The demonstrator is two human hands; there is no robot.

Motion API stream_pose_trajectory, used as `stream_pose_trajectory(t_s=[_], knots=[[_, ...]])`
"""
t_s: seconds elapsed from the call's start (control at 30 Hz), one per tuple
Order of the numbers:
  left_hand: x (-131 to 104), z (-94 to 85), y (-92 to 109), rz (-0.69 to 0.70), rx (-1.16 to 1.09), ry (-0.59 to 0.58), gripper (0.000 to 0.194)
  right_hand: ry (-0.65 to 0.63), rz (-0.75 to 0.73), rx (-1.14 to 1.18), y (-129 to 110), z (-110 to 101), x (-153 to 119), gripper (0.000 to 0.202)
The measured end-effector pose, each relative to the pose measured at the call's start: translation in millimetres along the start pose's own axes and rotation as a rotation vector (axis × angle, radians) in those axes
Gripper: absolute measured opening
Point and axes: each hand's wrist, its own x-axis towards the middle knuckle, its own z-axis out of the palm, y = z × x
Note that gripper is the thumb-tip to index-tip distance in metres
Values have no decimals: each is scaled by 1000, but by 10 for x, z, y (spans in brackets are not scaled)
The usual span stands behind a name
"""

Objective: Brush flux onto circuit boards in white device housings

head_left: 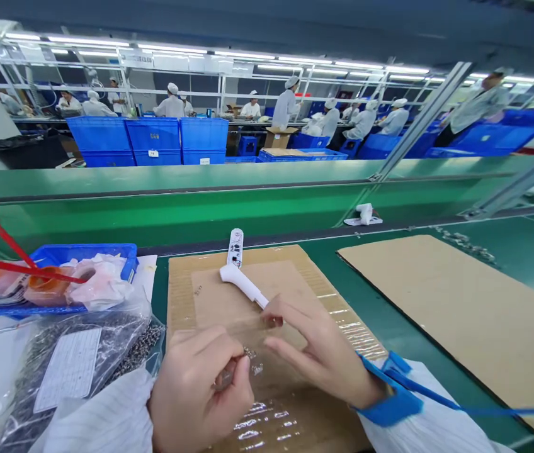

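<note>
My left hand (203, 387) is closed in a pinch above the cardboard sheet (182, 289); whatever sits between its fingertips is too small to name. Small shiny bits (249, 353) show right beside those fingertips. To the right, my right hand (314, 352) has its thumb and forefinger apart, and its fingertips are slightly blurred. Just beyond those fingertips lies a white plastic handle-shaped part (243, 284); I cannot tell whether they touch it. Its far end meets a narrow white piece with dark components (235, 248). A blue wrist strap (392, 399) circles my right wrist.
At left, a clear bag of small metal parts (139, 343) lies before a blue tray (130, 251) holding orange rolls. Another cardboard sheet (456, 308) lies right. Behind stands a green ledge (248, 217) with a slanted metal post (422, 119). Co-workers sit beyond blue crates (153, 135).
</note>
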Motion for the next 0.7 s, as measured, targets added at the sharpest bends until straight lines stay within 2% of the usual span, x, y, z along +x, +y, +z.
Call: stream_pose_trajectory(t_s=[0.1, 0.17, 0.4, 0.6, 0.7], knots=[[-10, -44, 42, 61, 163, -20, 21, -53, -120, 314, -316, -69, 35, 13], [-24, -63, 63, 90, 236, -45, 23, -53, -133, 422, -402, -65, 53, 9], [-18, -40, 78, 156, 368, -67, 26, 81, 10, 583, -385, 82, 26, 11], [-27, 16, 50, 207, 468, -116, 29, 68, 166, 745, -353, 162, -6, 13], [-15, 2, 49, 226, 475, -126, 24, 77, 224, 754, -338, 182, -21, 15]])
